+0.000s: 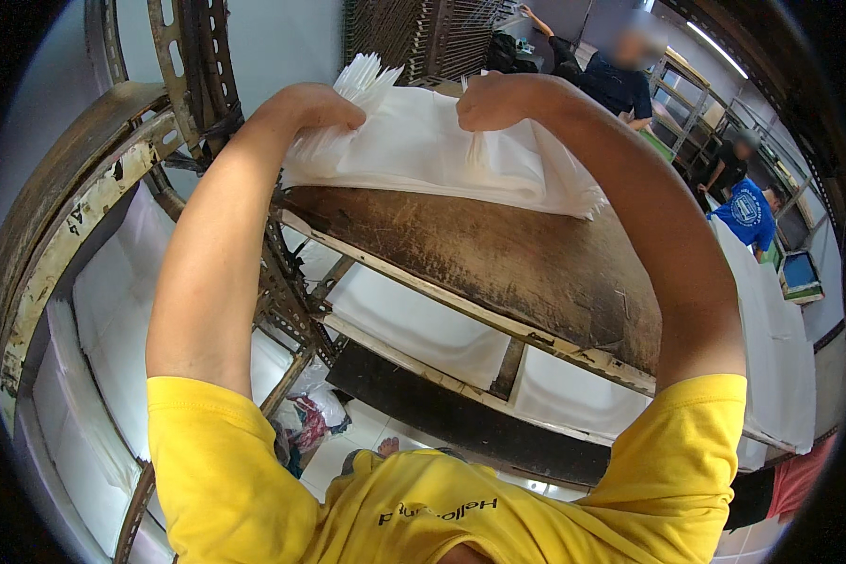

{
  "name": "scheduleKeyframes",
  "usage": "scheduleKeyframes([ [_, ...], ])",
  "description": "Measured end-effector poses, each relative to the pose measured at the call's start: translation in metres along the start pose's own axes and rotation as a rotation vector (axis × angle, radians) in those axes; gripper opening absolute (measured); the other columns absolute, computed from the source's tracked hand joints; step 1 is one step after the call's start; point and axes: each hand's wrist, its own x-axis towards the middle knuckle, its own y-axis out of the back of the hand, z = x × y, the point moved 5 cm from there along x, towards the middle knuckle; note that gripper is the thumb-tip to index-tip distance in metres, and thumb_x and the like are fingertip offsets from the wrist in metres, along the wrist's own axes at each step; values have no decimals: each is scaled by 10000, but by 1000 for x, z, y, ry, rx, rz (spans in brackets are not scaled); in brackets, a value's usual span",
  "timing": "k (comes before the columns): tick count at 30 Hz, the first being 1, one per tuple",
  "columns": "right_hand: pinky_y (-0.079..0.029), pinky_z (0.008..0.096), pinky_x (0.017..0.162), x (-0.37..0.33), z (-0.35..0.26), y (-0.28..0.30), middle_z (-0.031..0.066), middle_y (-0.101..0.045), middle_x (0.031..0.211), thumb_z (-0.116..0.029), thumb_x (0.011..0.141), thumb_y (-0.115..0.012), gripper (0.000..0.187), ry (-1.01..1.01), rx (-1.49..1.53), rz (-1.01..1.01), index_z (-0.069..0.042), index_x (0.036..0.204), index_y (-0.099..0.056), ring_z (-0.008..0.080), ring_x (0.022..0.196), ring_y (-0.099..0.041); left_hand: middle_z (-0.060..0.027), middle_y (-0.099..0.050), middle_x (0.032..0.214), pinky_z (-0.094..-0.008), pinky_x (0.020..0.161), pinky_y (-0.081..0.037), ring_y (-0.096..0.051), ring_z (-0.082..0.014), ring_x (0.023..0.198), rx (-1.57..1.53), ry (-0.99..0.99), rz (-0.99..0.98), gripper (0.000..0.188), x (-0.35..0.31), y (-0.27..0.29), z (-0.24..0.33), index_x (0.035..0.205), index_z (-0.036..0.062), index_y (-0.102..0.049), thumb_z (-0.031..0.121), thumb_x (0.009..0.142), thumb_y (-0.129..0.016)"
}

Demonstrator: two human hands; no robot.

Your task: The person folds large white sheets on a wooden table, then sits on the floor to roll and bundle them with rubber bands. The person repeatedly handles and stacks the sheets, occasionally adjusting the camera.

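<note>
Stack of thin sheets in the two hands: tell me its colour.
White; the stack shows best in the head view.

We seem to be in a workshop or small production room rather than a home or an office. We see it in the scuffed, stained brown worktop (pixel 470 258) and in the perforated metal uprights (pixel 195 66), worn and chipped. White sheets (pixel 414 155) lie piled on the worktop, and more white stacks (pixel 423 315) fill the shelf below. Behind, we make out a dense rack of thin dark bars (pixel 418 42), open metal shelving (pixel 691 94) and a strip light (pixel 717 49). Farther off we spot a person in blue (pixel 747 214) among others in dark clothes.
</note>
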Motion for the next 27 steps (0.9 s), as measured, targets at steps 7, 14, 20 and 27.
scheduleKeyframes([
  [7,-446,488,1034,-17,-9,10,223,-565,1393,-480,826,-611,697,-114,-6,-33,-62,1382,-572,386,1261,-565,-163,-704,1142,-383,880,-507,-670,-276,1007,-2,-15,14,589,3,0,-1,1177,51,-707,377,688,-679],
  [14,-480,471,973,7,-22,-14,192,-595,1336,-387,811,-671,552,178,294,28,-149,1302,-581,365,1209,-585,-176,-720,1066,-411,844,-521,-683,-288,925,-38,-102,28,609,7,-3,1,1127,-2,-722,400,671,-694],
  [20,-506,480,917,14,-29,-13,193,-642,1223,-312,837,-650,446,240,-140,-64,-106,1232,-637,375,1132,-624,-203,-708,1131,-421,874,-517,-685,-315,991,21,-75,41,657,6,-2,-9,1186,0,-703,430,690,-687],
  [27,-497,472,924,9,7,-42,179,-639,1214,-216,857,-606,378,279,107,254,-74,1207,-608,341,1145,-618,-166,-686,1231,-407,932,-493,-660,-300,1074,34,-8,38,586,5,-1,-2,1209,63,-703,398,729,-687],
])
